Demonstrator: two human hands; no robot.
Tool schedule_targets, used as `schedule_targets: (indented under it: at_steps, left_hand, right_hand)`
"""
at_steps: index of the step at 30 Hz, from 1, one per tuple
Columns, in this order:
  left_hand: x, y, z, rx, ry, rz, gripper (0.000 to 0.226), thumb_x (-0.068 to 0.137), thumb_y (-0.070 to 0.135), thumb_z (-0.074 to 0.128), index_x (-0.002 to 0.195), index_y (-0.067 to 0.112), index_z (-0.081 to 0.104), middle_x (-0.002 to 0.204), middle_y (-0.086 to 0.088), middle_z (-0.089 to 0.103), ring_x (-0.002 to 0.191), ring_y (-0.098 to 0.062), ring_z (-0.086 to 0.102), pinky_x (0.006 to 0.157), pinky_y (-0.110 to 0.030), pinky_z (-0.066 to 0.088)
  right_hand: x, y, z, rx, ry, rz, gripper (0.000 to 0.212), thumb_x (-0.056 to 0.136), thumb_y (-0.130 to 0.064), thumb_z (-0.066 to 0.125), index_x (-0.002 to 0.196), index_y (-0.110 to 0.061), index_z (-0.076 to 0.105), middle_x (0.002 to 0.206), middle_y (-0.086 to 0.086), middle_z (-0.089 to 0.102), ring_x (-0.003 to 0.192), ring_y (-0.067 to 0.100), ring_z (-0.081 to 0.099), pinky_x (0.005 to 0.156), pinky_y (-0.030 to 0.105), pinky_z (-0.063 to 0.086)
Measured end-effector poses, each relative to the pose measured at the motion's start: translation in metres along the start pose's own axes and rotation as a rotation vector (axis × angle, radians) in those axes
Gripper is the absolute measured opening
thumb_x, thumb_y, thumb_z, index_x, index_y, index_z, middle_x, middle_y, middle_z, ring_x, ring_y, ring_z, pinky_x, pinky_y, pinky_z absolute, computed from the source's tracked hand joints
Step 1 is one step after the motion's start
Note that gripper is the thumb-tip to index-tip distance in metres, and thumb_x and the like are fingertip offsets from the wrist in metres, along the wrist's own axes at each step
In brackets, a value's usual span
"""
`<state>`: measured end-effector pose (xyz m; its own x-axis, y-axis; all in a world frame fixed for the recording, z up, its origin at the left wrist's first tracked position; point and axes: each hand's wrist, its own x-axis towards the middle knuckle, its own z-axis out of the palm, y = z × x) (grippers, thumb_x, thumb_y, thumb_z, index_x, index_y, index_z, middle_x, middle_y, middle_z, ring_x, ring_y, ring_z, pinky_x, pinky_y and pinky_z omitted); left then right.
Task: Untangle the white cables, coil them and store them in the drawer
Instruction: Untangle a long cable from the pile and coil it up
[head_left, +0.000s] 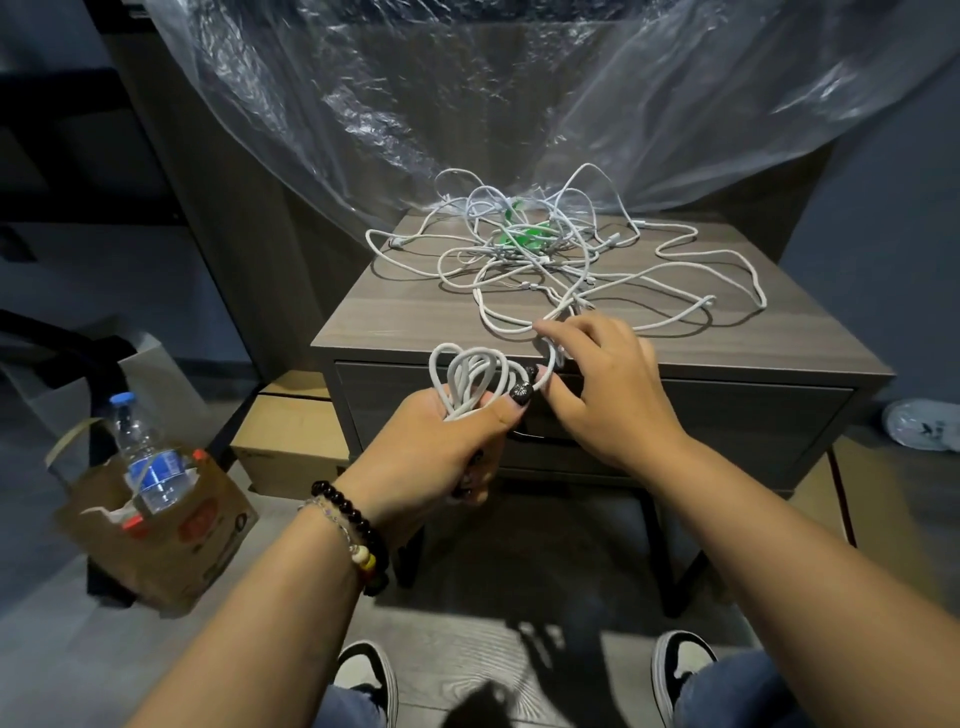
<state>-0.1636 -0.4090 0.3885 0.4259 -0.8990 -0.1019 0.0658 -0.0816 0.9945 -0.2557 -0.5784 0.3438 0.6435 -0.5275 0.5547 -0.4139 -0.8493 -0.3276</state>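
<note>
White cables are what I am working, and nearest me my left hand (447, 441) has its fingers curled round a coil (475, 371) of several loops that stands up out of the fist, in front of the shut drawer (701, 410). From that coil one strand runs right to my right hand (597, 374), which pinches it between thumb and fingers at the near edge of the nightstand (415, 317). I judge the cord light, soft and limp, with just enough spring to let loops pop open if my grip slackens, so the bundle wants holding where the loops cross, and the free strand close to the coil. Beyond my hands the tangle (540, 249) lies spread over the top, loops crossing many times, one long loop reaching toward the far right corner. Pulling hard would likely tighten the knots; I judge feeding slack gently safer.

Something green (524, 234) sits in the middle of the tangle; I cannot tell what it is. How many cables there are, and which ends belong together, I cannot make out. My left fingertips are hidden under the hand, the drawer handle is mostly covered by my hands, and clear plastic sheeting (467, 93) hangs behind.
</note>
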Motion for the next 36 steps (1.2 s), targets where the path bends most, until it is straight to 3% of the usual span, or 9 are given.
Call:
schedule_targets:
  at_steps: [7, 11, 15, 19, 28, 36]
  left_hand:
    - [-0.006, 0.01, -0.001, -0.103, -0.02, 0.087, 0.019, 0.094, 0.013, 0.053, 0.077, 0.006, 0.048, 0.045, 0.0, 0.03, 0.038, -0.011, 0.028, 0.04, -0.02, 0.025]
    - [-0.006, 0.017, -0.007, -0.126, 0.005, 0.102, 0.013, 0.094, 0.016, 0.051, 0.096, 0.003, 0.051, 0.046, -0.002, 0.03, 0.039, -0.011, 0.028, 0.04, -0.022, 0.025]
    - [-0.002, 0.019, -0.012, -0.196, 0.046, 0.08, 0.013, 0.093, 0.017, 0.052, 0.092, 0.005, 0.048, 0.048, -0.001, 0.028, 0.036, -0.009, 0.028, 0.037, -0.018, 0.026]
    - [0.003, 0.024, -0.016, -0.244, 0.096, 0.054, 0.016, 0.093, 0.017, 0.052, 0.103, 0.005, 0.05, 0.054, -0.005, 0.027, 0.035, -0.009, 0.029, 0.035, -0.016, 0.028]
    - [0.018, 0.029, -0.019, -0.33, 0.158, 0.017, 0.015, 0.091, 0.02, 0.055, 0.089, 0.006, 0.051, 0.053, -0.002, 0.031, 0.039, -0.009, 0.031, 0.037, -0.019, 0.028]
    - [0.023, 0.031, -0.012, -0.454, 0.177, -0.024, 0.015, 0.09, 0.021, 0.057, 0.089, 0.006, 0.056, 0.051, 0.002, 0.034, 0.039, -0.007, 0.031, 0.036, -0.018, 0.028]
  right_hand:
    - [0.028, -0.005, -0.006, -0.085, -0.055, 0.099, 0.029, 0.098, -0.039, 0.046, 0.118, -0.029, 0.064, 0.112, 0.001, 0.059, 0.111, 0.026, 0.048, 0.09, 0.038, 0.032]
    - [0.055, -0.001, -0.009, -0.167, -0.005, 0.069, 0.028, 0.095, -0.035, 0.049, 0.109, -0.019, 0.067, 0.101, 0.007, 0.066, 0.098, 0.033, 0.059, 0.08, 0.041, 0.044]
    - [0.081, -0.004, -0.015, -0.259, 0.016, 0.044, 0.024, 0.091, -0.031, 0.052, 0.098, -0.015, 0.068, 0.098, 0.009, 0.067, 0.094, 0.035, 0.061, 0.075, 0.039, 0.043]
    - [0.112, 0.004, -0.024, -0.322, -0.002, 0.044, 0.022, 0.092, -0.027, 0.05, 0.098, -0.014, 0.067, 0.102, 0.01, 0.067, 0.094, 0.035, 0.06, 0.074, 0.038, 0.043]
    - [0.166, 0.015, -0.045, -0.252, 0.01, 0.074, 0.025, 0.093, -0.038, 0.053, 0.103, -0.022, 0.069, 0.101, 0.011, 0.069, 0.098, 0.037, 0.06, 0.074, 0.037, 0.045]
    - [0.203, 0.028, -0.049, -0.216, -0.057, 0.116, 0.025, 0.083, -0.041, 0.072, 0.098, -0.021, 0.071, 0.103, 0.009, 0.068, 0.1, 0.033, 0.061, 0.078, 0.038, 0.048]
